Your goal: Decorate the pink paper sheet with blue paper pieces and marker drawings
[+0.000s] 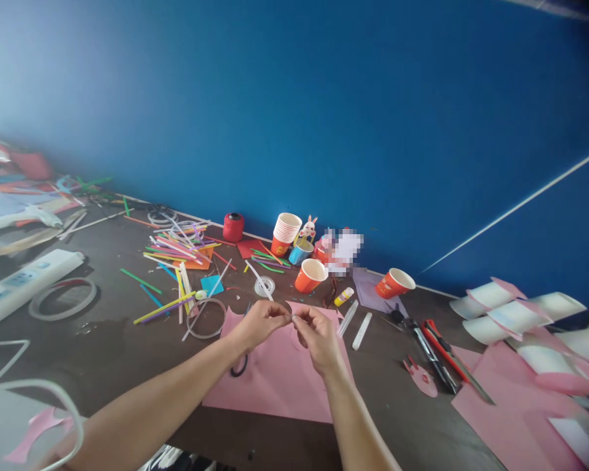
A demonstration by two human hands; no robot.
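My left hand (261, 325) and my right hand (318, 335) meet fingertip to fingertip above a large pink paper sheet (294, 386). The fingers of both are pinched together on something too small to make out. Beneath my left hand, the dark handle of scissors (239, 366) shows on the pink sheet. A roll of clear tape (264, 286) and a white straw (258, 278) lie just beyond my left hand. Right of my right hand are two whitish glue sticks (362, 331), and a yellow glue tube (343, 297) lies behind them.
Colored straws (179, 245) spread at the left, near a power strip (34, 281). Stacked paper cups (287, 230) and a red cup (311, 275) stand at the back. A red cutter (446, 350), a pink rabbit-head cutout (421, 377) and paper rolls (515, 318) lie at the right.
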